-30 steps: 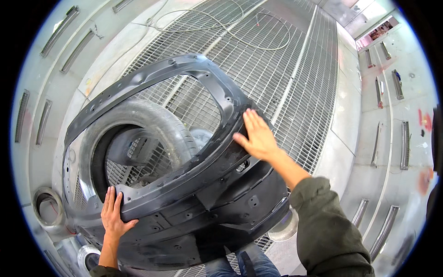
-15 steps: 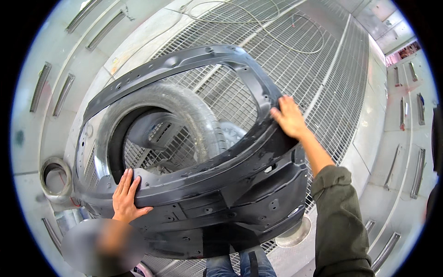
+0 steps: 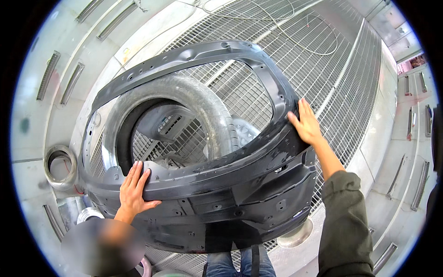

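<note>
A black car tailgate panel [image 3: 203, 184] lies in front of me, its large window opening on the far side. Through that opening a worn, dusty tyre [image 3: 221, 124] shows; whether the panel rests on it I cannot tell. My left hand [image 3: 134, 189] lies on the panel's near-left part below the opening, fingers stretched out and thumb apart. At the panel's right edge, my right hand [image 3: 307, 124] presses with fingers extended along the rim and thumb spread on the upper face. A blurred patch covers my left forearm.
Metal floor grating [image 3: 318, 69] runs beneath the panel, with a thin hose [image 3: 318, 53] looped across it at the far side. A ring-shaped object [image 3: 49, 170] is by the left wall [image 3: 32, 134]. A round pale container [image 3: 297, 235] sits near the panel's lower right corner.
The whole view has shifted slightly, so the panel and surroundings appear a little farther right. Both hands stay at about the same places on the panel.
</note>
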The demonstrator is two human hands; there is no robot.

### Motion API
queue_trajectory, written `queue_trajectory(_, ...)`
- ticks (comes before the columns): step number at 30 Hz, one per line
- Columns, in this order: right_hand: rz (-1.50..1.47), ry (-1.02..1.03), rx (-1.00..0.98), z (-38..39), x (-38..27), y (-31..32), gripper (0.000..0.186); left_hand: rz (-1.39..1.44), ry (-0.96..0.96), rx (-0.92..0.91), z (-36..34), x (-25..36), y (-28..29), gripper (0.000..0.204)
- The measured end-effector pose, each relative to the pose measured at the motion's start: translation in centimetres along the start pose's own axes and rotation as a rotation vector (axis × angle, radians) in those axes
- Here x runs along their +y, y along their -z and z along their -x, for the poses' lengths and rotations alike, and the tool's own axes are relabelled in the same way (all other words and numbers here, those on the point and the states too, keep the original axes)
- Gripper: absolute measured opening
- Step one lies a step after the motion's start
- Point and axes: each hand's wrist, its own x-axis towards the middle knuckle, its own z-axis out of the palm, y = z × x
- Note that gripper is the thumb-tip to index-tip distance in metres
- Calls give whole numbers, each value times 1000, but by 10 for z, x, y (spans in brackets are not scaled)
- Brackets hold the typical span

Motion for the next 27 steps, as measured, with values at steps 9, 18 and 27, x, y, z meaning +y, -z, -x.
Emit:
queue_trajectory(9, 98, 41, 96, 66, -63, -20, 100, -5, 29, -13, 10, -1, 2, 108)
queue_trajectory(18, 16, -195, 84, -3, -18, -5, 103, -28, 1, -7, -4, 0, -2, 103)
queue_trajectory(27, 35, 261, 50, 90, -71, -2, 108, -29, 16, -9, 11, -4, -4, 105)
